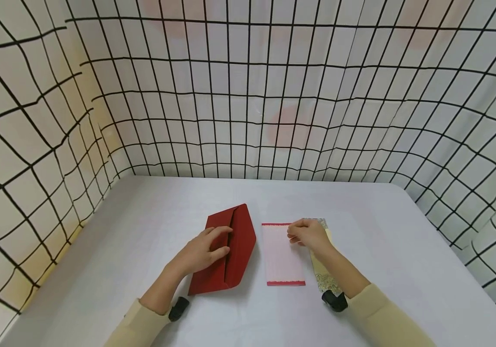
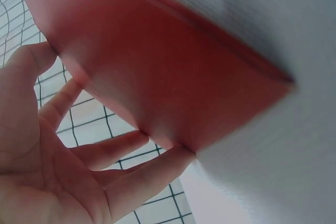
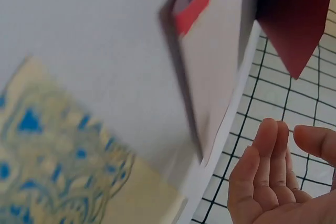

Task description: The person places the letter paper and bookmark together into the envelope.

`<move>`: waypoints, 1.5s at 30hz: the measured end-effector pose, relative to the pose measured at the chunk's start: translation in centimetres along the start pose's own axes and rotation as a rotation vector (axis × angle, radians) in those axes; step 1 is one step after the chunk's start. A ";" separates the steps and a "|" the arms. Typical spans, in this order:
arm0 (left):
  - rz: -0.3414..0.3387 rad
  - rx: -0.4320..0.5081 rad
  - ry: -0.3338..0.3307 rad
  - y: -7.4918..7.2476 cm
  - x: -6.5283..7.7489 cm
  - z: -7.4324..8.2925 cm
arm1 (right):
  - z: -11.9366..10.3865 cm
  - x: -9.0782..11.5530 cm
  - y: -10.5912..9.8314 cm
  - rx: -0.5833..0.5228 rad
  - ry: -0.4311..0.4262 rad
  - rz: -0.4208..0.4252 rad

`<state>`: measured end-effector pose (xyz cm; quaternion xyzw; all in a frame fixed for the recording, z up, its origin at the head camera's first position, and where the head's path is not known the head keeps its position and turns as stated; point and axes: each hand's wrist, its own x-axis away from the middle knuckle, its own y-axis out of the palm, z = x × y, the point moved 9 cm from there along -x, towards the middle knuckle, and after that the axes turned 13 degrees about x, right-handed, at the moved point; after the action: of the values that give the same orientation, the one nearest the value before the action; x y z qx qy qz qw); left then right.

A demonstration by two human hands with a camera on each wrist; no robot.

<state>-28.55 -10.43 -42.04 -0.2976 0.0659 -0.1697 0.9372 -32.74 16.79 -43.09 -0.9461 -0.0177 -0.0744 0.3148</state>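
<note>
A red envelope (image 1: pixel 213 272) lies slanted on the table with its flap (image 1: pixel 243 246) unfolded to the right and a dark gap at its mouth. My left hand (image 1: pixel 204 251) touches it there; in the left wrist view the spread fingertips and thumb meet one edge of the envelope (image 2: pixel 157 66). To its right is a pink card (image 1: pixel 282 255) with red ends, slightly gaping in the right wrist view. My right hand (image 1: pixel 310 236) hovers by its upper right corner, with a gap between thumb and fingers and nothing held. A yellow patterned card (image 1: pixel 320 267) lies partly hidden under that hand and forearm.
A black wire grid (image 1: pixel 248 96) fences the white table (image 1: pixel 373 217) at the back and both sides, with pale cloth behind it. Dark wrist devices (image 1: pixel 334 300) sit at both sleeve cuffs.
</note>
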 end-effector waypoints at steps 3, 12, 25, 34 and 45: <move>-0.002 0.002 -0.005 0.0 0.0 0.0 | 0.6 -0.2 -0.6 0.051 -0.010 0.015; -0.004 -0.005 -0.011 0.1 0.1 -0.1 | 2.2 -0.6 -0.9 0.205 0.046 0.008; -0.008 -0.001 -0.009 0.1 0.1 0.0 | 2.6 -0.7 -0.2 0.351 0.048 0.001; -0.004 -0.006 -0.007 0.2 0.0 -0.1 | 2.3 -0.8 0.1 0.459 0.022 -0.015; -0.004 -0.005 -0.003 0.2 0.0 0.0 | 2.5 -0.6 0.2 0.475 0.024 -0.029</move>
<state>-28.45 -10.31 -42.17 -0.3004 0.0642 -0.1708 0.9362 -33.03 18.10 -45.28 -0.8442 -0.0444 -0.0836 0.5276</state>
